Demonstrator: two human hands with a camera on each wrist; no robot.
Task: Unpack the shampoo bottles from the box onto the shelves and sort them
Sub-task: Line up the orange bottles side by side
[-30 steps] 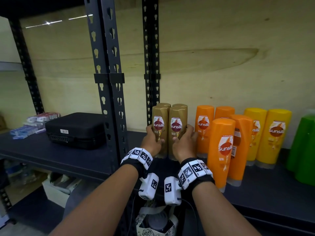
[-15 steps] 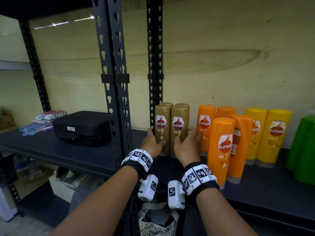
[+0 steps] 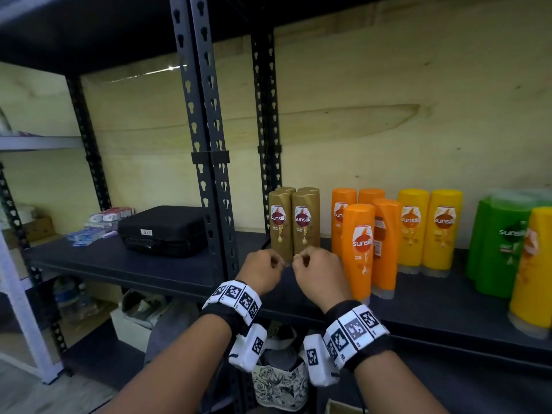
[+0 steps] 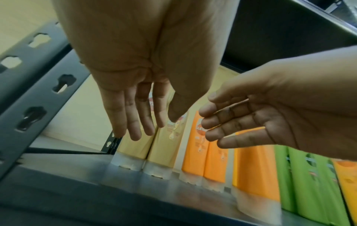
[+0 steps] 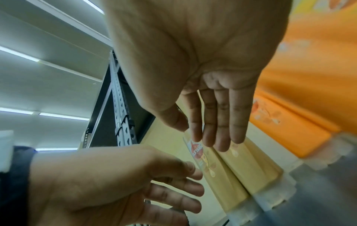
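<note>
Gold shampoo bottles [image 3: 294, 224] stand in a tight group on the dark shelf [image 3: 167, 271], just right of the black upright. In the head view my left hand [image 3: 264, 270] and right hand [image 3: 315, 271] hover side by side a little in front of their bases, touching nothing. The left wrist view has my left hand [image 4: 142, 119] with relaxed, nearly straight fingers above the gold bottles [image 4: 164, 146]. In the right wrist view my right hand [image 5: 214, 126] is likewise relaxed and empty over the gold bottles [image 5: 237, 172].
Orange bottles [image 3: 360, 243] stand right of the gold ones, then yellow bottles [image 3: 430, 228], green bottles [image 3: 501, 246] and one more yellow bottle [image 3: 533, 270]. A black case [image 3: 162, 230] and small boxes [image 3: 101, 224] sit left of the upright post [image 3: 209, 174]. A floral-patterned container [image 3: 280, 385] is below my wrists.
Both hands have let go of the front gold bottles and drawn back toward me. The bottles stay standing on the shelf. My head has pulled back and tilted up.
</note>
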